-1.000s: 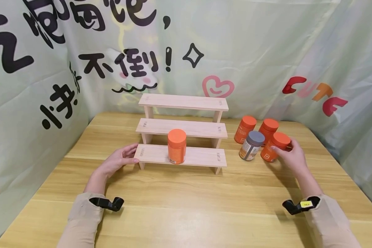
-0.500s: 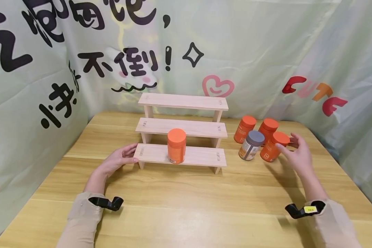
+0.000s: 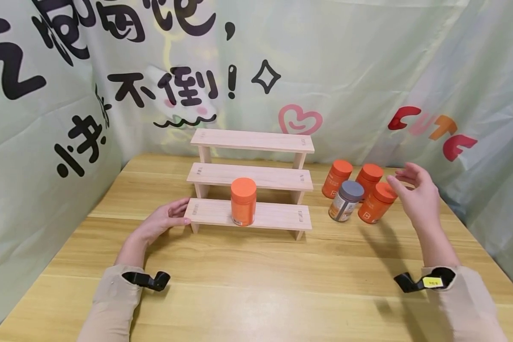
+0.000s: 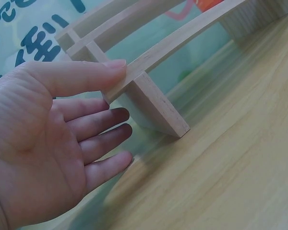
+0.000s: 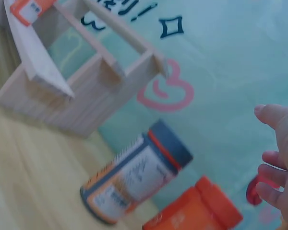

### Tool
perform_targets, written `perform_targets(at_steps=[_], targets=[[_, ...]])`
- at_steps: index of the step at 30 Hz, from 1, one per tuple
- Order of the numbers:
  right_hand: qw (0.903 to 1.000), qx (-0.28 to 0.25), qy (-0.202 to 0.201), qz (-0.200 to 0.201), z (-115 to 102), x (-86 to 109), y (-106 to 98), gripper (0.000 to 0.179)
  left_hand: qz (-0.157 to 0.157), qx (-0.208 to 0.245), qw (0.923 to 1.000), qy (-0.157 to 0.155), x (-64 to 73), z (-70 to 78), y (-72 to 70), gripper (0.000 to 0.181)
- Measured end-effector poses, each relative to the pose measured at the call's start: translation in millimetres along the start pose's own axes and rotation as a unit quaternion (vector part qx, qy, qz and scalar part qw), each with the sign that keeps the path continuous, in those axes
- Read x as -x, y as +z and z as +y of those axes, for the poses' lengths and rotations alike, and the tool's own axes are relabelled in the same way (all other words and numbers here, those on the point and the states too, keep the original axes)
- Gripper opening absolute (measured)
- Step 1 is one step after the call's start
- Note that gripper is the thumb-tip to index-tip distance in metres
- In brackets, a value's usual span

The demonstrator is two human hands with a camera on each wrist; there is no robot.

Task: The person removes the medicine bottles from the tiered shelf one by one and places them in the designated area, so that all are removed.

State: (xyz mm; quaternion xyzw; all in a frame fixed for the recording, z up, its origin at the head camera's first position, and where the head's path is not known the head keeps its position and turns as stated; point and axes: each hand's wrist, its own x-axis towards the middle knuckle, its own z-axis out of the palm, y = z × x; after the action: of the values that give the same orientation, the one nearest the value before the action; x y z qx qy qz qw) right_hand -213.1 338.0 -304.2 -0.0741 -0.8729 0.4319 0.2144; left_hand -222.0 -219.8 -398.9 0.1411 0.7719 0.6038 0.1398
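Observation:
A three-tier wooden display shelf (image 3: pixel 252 178) stands mid-table, an orange-lidded bottle (image 3: pixel 243 202) upright on its lowest step. My left hand (image 3: pixel 164 222) holds that step's left end, thumb on the front edge and index fingertip at the corner; in the left wrist view the other fingers (image 4: pixel 105 143) extend below the board. My right hand (image 3: pixel 421 199) is raised at the right, holding nothing, its fingers loosely bent. Just left of it is the nearest orange bottle (image 3: pixel 375 204). Beside that bottle stands a grey-lidded bottle (image 5: pixel 137 175) with a white label.
Two more orange bottles, a left one (image 3: pixel 337 179) and a middle one (image 3: pixel 369 179), stand behind the grey-lidded one. The wooden table (image 3: pixel 256 289) ends against a printed cloth backdrop (image 3: pixel 367 61) at the back and sides.
My right hand has let go of the nearest orange bottle and moved up and right, away from it. The bottles stay where they were, and my left hand keeps its place on the shelf.

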Motion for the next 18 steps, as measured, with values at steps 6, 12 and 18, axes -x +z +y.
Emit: perform_targets(at_steps=[6,12,18], targets=[[0.9993,-0.006,-0.022,-0.029,-26.9,-1.0,11.7,0.065,0.000,-0.002,1.0000,0.003,0.5,-0.2,0.1,0.078],[0.9958,-0.016,-0.069,-0.057,-47.5,2.1,27.4,0.062,-0.003,-0.009,0.9999,0.004,0.7,0.9,1.1,0.079],[0.9890,-0.053,-0.101,-0.094,-68.7,6.5,45.4,0.060,-0.002,-0.012,0.9999,0.006,1.0,2.3,1.2,0.079]])
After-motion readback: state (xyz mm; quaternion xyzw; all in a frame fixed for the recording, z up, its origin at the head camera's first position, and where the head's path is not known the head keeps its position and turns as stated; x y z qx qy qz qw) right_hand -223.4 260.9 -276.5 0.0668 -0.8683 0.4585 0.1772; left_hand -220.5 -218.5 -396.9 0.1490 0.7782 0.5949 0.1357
